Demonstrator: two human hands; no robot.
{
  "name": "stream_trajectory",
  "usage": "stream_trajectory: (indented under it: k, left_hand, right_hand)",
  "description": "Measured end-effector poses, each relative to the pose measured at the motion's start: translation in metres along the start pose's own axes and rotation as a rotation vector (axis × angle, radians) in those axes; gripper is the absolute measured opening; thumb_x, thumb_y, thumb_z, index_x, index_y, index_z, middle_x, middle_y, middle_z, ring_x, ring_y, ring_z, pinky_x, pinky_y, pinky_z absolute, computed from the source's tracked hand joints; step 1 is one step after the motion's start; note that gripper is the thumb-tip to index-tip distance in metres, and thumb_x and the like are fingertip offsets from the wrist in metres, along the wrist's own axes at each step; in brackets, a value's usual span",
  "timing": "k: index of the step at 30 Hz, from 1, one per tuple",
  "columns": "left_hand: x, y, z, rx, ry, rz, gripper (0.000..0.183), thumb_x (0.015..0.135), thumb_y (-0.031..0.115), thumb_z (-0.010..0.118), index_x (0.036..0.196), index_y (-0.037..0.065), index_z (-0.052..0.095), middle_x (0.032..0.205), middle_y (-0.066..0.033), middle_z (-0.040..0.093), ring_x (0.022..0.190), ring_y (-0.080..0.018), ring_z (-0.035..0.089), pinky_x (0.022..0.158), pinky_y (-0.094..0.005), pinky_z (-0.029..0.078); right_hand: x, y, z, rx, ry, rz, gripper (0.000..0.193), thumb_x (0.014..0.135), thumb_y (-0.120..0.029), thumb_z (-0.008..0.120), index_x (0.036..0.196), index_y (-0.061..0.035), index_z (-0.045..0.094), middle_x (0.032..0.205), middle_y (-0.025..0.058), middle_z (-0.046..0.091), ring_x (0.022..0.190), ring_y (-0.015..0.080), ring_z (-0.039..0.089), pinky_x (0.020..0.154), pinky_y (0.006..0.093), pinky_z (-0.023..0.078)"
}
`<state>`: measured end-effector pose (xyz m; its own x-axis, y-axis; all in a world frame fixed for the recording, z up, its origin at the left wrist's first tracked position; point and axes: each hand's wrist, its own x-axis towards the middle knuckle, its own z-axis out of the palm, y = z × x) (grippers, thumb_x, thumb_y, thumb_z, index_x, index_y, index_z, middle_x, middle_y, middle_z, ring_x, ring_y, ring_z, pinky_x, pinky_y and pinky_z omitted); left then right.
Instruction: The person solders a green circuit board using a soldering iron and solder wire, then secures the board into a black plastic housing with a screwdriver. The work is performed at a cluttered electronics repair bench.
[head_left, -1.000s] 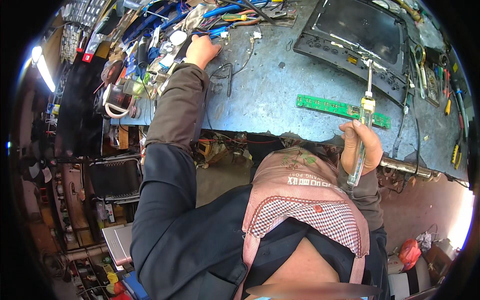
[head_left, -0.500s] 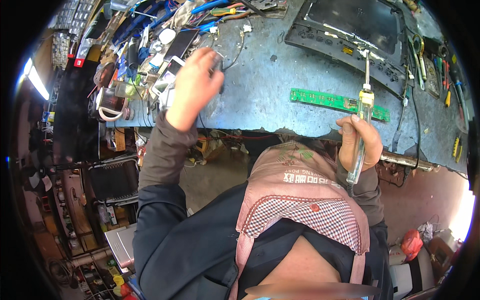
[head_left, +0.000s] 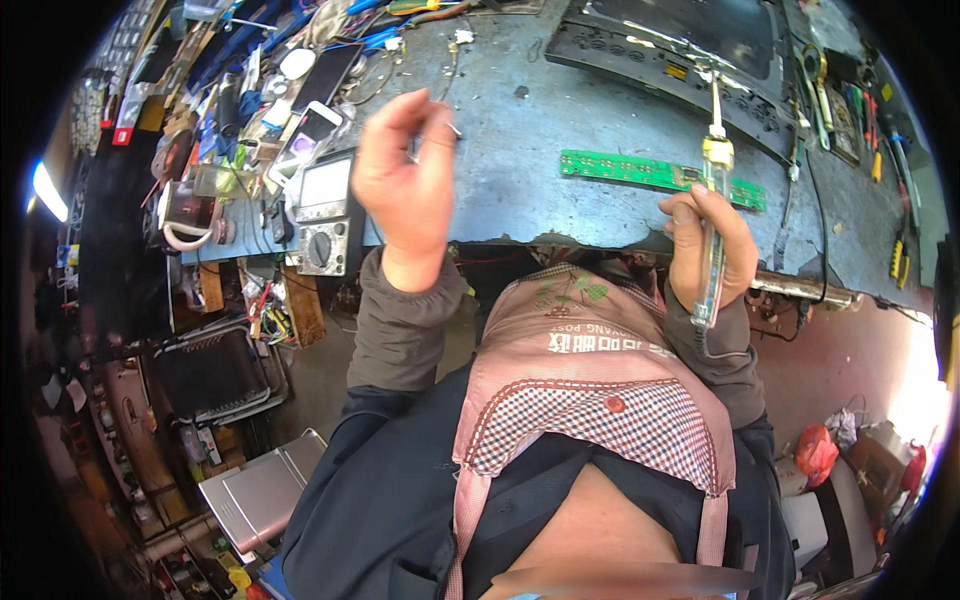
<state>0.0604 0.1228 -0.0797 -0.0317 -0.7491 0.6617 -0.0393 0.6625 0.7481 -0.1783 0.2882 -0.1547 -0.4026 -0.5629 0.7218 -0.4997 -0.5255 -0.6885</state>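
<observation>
Two hands are working over the workbench point(head_left: 600, 130): the right hand point(head_left: 712, 245) is gripping a screwdriver point(head_left: 713, 215) above the green circuit board point(head_left: 660, 170), while the left hand point(head_left: 405, 190) is pinching something tiny. That small piece could easily be dropping into the clutter if the pinch loosens.

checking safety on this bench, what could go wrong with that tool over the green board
The right hand holds the soldering iron upright, its tip just above the green circuit board; a slip could scar the board. The left hand, raised with a small part pinched in its fingers, could drop it into the clutter of phones and the multimeter.
</observation>
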Motion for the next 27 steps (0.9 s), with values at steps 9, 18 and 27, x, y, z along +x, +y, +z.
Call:
stream_trajectory:
  k: [9, 18, 27]
  left_hand:
    - [-0.055, 0.002, 0.029, 0.183, -0.579, 0.489, 0.036, 0.073, -0.008, 0.079, 0.106, 0.006, 0.077, 0.101, -0.0094, 0.078, 0.096, -0.0342, 0.075, 0.089, -0.0444, 0.062]
    - [-0.058, -0.006, 0.027, 0.089, -0.556, 0.375, 0.030, 0.080, -0.008, 0.079, 0.107, 0.006, 0.076, 0.099, -0.0111, 0.076, 0.094, -0.0342, 0.075, 0.084, -0.0421, 0.062]
    - [-0.041, -0.012, 0.024, 0.282, -0.418, 0.012, 0.005, 0.100, 0.000, 0.075, 0.106, 0.001, 0.074, 0.090, -0.0054, 0.071, 0.076, -0.0108, 0.061, 0.069, -0.0264, 0.049]
  right_hand:
    - [0.027, -0.026, 0.018, -0.040, -0.237, -0.086, 0.054, 0.082, 0.004, 0.090, 0.131, -0.0087, 0.072, 0.108, 0.0133, 0.079, 0.095, 0.0282, 0.076, 0.083, 0.0366, 0.060]
    - [0.021, -0.019, 0.025, 0.016, -0.333, 0.042, 0.051, 0.088, 0.015, 0.080, 0.134, -0.0049, 0.070, 0.103, 0.0134, 0.078, 0.095, 0.0214, 0.077, 0.085, 0.0335, 0.061]
    - [0.026, -0.019, 0.007, 0.189, -0.198, 0.134, 0.045, 0.103, -0.007, 0.076, 0.146, -0.0026, 0.065, 0.101, 0.0109, 0.077, 0.090, 0.0187, 0.072, 0.085, 0.0346, 0.059]
